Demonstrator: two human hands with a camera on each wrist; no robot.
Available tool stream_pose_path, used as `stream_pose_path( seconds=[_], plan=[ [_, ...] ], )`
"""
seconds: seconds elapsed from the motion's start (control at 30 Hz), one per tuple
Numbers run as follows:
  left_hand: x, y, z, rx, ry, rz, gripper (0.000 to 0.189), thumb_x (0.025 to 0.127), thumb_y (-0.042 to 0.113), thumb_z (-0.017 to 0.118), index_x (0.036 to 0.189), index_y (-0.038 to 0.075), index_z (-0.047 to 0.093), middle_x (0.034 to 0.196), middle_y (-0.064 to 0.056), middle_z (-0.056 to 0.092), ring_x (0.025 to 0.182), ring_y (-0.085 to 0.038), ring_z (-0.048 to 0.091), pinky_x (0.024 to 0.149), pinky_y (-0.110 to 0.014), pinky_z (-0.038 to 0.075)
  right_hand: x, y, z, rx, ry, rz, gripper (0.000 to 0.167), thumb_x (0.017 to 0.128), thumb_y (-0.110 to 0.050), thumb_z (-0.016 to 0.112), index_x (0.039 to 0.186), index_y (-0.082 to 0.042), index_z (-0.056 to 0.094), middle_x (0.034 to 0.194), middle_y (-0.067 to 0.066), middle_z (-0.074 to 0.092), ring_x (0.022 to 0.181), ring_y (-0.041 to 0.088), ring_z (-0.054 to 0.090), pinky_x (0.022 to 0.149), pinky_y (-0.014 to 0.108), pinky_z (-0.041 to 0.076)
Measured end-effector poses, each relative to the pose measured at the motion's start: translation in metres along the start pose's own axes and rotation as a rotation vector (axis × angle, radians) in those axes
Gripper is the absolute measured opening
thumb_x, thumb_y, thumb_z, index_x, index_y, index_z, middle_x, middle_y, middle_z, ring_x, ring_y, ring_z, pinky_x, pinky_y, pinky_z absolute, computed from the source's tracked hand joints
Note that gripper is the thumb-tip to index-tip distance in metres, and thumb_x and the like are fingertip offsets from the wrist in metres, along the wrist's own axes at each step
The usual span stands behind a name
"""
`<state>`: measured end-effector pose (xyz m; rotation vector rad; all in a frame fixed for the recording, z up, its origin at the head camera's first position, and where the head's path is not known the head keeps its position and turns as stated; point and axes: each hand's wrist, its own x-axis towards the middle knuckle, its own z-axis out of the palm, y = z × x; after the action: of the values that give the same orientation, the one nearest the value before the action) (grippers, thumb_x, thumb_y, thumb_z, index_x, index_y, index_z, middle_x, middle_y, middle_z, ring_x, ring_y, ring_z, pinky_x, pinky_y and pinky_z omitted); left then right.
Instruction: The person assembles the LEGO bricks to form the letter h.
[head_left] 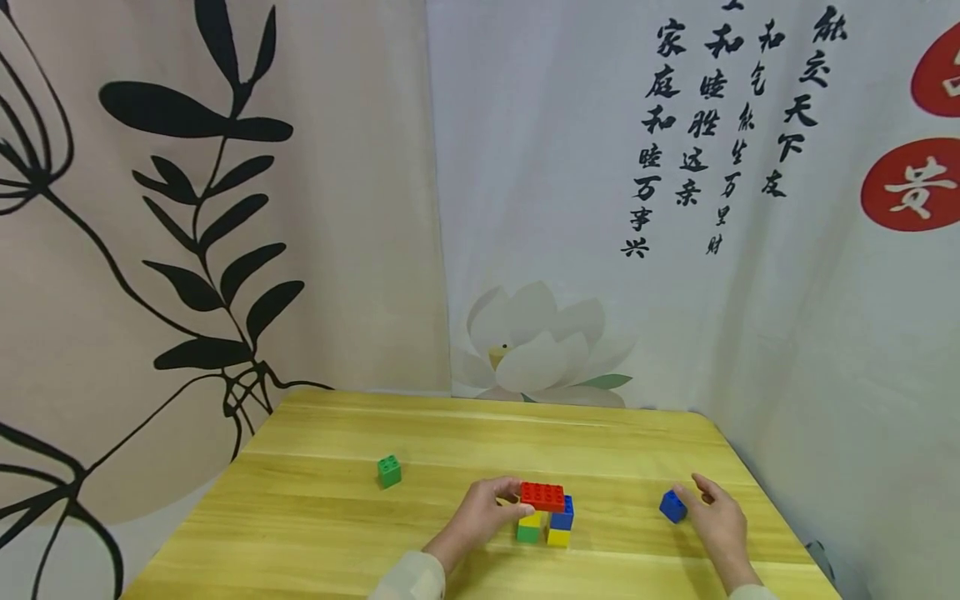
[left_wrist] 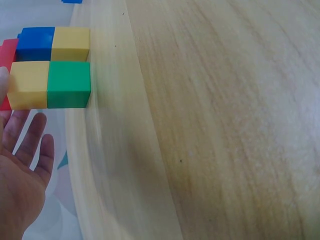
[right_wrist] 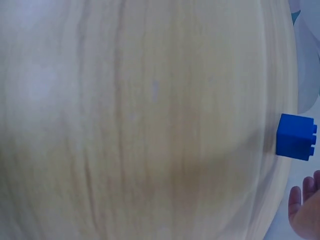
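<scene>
My left hand (head_left: 482, 515) pinches the end of a red brick (head_left: 542, 496) between thumb and fingers. The red brick lies across the tops of two short stacks. One stack has a yellow brick (left_wrist: 28, 85) over a green brick (left_wrist: 69, 85); the other has a blue brick (left_wrist: 36, 44) over a yellow one (left_wrist: 71, 43). In the left wrist view the thumb is partly cut off. My right hand (head_left: 717, 521) is beside a loose blue brick (head_left: 672, 506), its fingers spread around the near side. The right wrist view shows fingertips (right_wrist: 295, 197) apart from that brick.
A single green brick (head_left: 389, 471) stands on the wooden table (head_left: 322, 517), left of the stacks. Behind the table hangs a printed curtain (head_left: 360, 250) with plant and lotus pictures. The table's right edge runs just beyond my right hand.
</scene>
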<state>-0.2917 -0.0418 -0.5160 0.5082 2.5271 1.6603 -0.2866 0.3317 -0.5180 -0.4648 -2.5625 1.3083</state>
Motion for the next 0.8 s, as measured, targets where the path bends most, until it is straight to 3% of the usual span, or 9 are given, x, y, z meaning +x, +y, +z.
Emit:
stream_pose_path(
  seconds=[0.27, 0.57, 0.8],
  plan=[
    [0.0004, 0.0002, -0.0005, -0.005, -0.005, 0.000, 0.028, 0.086, 0.031, 0.078, 0.111, 0.019, 0.073, 0.099, 0.011, 0.069, 0.093, -0.011, 0.060, 0.078, -0.033, 0.051, -0.0001, 0.0043, -0.0029, -0.029, -0.008, 0.031, 0.076, 0.095, -0.047, 0.062, 0.143, 0.008, 0.041, 0.146, 0.032, 0.039, 0.131, 0.050, 0.037, 0.102, 0.058, 0.038],
    [0.0008, -0.0001, -0.0016, 0.003, -0.008, 0.004, 0.030, 0.086, 0.033, 0.078, 0.112, 0.019, 0.073, 0.099, 0.010, 0.069, 0.091, -0.010, 0.060, 0.076, -0.032, 0.051, -0.0015, 0.0078, -0.0014, -0.025, -0.065, 0.066, 0.081, 0.095, -0.052, 0.061, 0.143, 0.009, 0.040, 0.148, 0.031, 0.037, 0.130, 0.051, 0.037, 0.101, 0.060, 0.038],
    [0.0010, 0.0012, -0.0013, -0.009, -0.011, -0.019, 0.028, 0.086, 0.033, 0.078, 0.110, 0.021, 0.073, 0.098, 0.011, 0.068, 0.091, -0.011, 0.059, 0.076, -0.032, 0.051, -0.0027, 0.0096, 0.0035, -0.036, -0.040, 0.068, 0.079, 0.094, -0.050, 0.063, 0.141, 0.010, 0.044, 0.145, 0.031, 0.040, 0.128, 0.050, 0.041, 0.101, 0.059, 0.038]
  ],
)
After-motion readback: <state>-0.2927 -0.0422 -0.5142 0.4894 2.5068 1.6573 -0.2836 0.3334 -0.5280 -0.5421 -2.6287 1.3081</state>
